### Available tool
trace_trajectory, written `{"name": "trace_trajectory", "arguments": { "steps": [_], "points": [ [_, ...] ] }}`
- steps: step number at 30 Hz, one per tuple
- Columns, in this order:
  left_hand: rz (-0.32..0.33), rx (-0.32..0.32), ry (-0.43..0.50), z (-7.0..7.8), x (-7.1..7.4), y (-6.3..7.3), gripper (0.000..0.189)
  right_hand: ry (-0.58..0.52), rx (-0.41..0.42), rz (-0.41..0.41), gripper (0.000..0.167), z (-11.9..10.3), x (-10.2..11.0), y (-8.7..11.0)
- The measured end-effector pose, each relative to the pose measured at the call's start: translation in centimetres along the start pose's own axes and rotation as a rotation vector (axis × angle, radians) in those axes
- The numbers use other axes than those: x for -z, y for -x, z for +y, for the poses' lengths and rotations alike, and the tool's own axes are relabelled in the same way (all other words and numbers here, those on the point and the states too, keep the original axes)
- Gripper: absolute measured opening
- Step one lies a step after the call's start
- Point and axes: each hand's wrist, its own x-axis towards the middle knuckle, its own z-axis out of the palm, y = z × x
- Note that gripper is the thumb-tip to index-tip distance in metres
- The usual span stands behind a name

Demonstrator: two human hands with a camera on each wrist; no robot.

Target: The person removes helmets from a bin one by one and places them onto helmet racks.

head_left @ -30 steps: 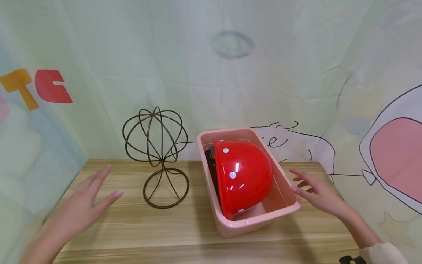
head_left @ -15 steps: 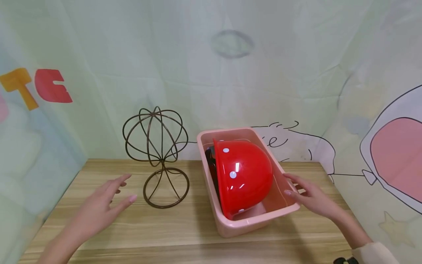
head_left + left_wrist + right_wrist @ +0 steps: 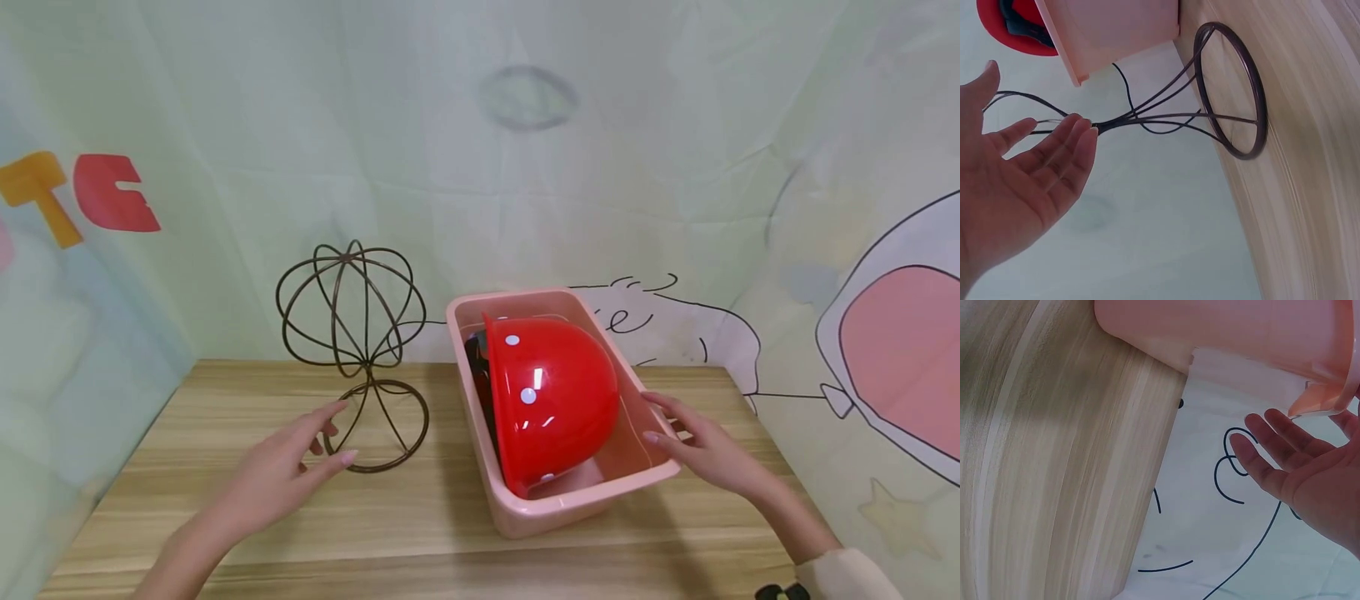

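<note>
A red helmet [image 3: 558, 400] with white dots lies on its side in a pink plastic bin [image 3: 600, 493]; a dark strap shows at its left. To the bin's left stands a brown wire stand [image 3: 369, 372] with a globe-shaped top and a ring base. My left hand [image 3: 270, 479], fingers loosely bent and holding nothing, is in front of that ring; in the left wrist view its fingertips overlap the stem [image 3: 1107, 125]. My right hand [image 3: 716, 457] is at the bin's right rim, thumb and forefinger overlapping the edge, other fingers outside it, extended in the right wrist view.
Everything stands on a wood-grain table [image 3: 360, 533]. A pale printed curtain [image 3: 450, 167] hangs close behind it and along both sides. A dark object [image 3: 780, 592] shows at the bottom edge, by the right sleeve [image 3: 843, 575].
My left hand has moved right, from the table's left side to the stand's base. The right hand has come left onto the bin's rim. Bin, helmet and stand have kept their places.
</note>
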Motion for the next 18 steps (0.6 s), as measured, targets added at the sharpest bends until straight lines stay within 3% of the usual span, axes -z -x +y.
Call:
{"name": "trace_trajectory", "arguments": {
  "steps": [8, 18],
  "points": [
    [-0.029, -0.054, 0.093, 1.4, -0.9, -1.2, 0.054, 0.005, 0.006, 0.0, 0.054, -0.1, -0.1, 0.0],
    [-0.103, -0.058, 0.219, 3.5, -2.0, -3.3, 0.059, -0.027, -0.004, -0.016, 0.054, -0.3, -0.1, 0.1]
  ]
}}
